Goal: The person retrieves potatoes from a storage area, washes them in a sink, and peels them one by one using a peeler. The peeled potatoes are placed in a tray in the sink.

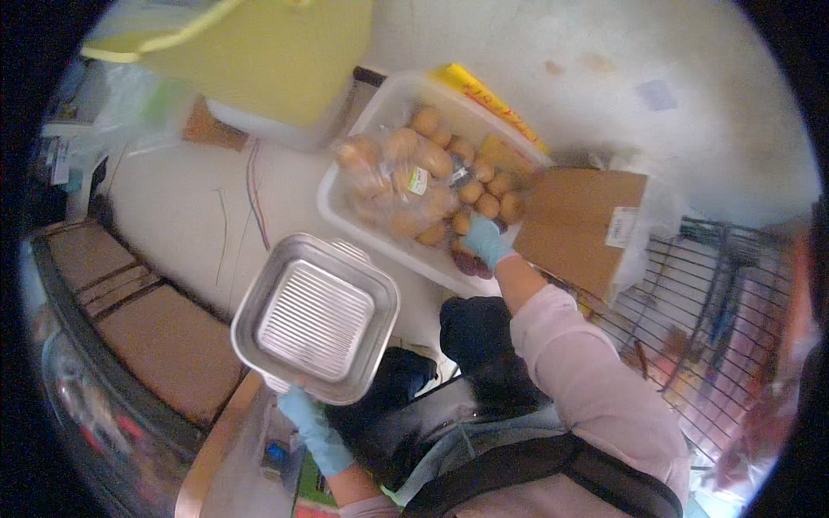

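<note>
In my left hand (309, 424), gloved in light blue, is the side handle of a square metal pan (315, 318) with a ridged bottom and nothing in it. My right hand (484, 238), in a matching glove, reaches into the near right part of a white plastic bin (388, 238) and touches the round brown produce, which looks like potatoes or onions (487, 206). Whether its fingers have closed on a piece is hidden. Clear plastic bags of larger brown produce (395, 175), one with a label, fill the bin's left part. Dark reddish pieces (471, 264) lie below my right hand.
A cardboard flap or box (576, 226) adjoins the bin's right side, beside a black wire rack (680, 324). A yellow tub or lid (285, 58) stands at upper left. Brown cushioned or boxed surfaces (162, 337) lie left; thin cables (254, 194) run along the floor.
</note>
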Demonstrator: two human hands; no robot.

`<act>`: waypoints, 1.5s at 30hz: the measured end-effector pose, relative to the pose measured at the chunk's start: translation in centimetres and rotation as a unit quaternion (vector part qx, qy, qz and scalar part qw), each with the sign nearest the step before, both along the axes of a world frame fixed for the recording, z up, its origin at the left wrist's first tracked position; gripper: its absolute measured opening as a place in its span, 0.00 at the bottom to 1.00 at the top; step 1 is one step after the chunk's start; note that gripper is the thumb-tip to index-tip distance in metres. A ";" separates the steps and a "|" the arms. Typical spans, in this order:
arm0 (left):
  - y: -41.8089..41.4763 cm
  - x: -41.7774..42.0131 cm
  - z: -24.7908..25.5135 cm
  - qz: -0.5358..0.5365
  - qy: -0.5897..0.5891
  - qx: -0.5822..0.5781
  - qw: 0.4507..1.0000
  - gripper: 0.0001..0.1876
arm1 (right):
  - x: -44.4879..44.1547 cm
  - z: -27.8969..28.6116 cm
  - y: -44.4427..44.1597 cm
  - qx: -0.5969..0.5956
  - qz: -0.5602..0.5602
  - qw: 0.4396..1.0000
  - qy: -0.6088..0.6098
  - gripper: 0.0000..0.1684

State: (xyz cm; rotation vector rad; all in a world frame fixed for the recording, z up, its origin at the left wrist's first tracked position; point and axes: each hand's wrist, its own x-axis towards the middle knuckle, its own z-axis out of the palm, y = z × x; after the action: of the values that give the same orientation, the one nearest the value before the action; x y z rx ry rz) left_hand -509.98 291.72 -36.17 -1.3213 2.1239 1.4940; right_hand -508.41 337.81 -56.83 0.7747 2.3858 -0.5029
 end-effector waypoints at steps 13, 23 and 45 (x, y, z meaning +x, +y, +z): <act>2.5 -6.1 -6.6 -0.125 0.158 0.065 0.977 0.18 | -1.2 -7.9 -0.5 0.110 0.003 0.994 -0.009 0.41; 4.8 -6.4 -7.7 -0.142 0.107 0.147 0.973 0.26 | -3.3 16.0 -2.6 -0.592 -0.213 0.702 0.335 0.50; 3.2 -7.3 -9.2 -0.106 0.046 0.097 0.989 0.25 | 0.2 -9.8 9.6 0.139 -0.432 0.868 0.201 0.21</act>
State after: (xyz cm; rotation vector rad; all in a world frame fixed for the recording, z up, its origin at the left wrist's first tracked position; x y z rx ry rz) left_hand -517.23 294.91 -45.36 -0.9452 2.0369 1.6488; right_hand -508.23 347.37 -66.63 2.0801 2.3840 -0.7193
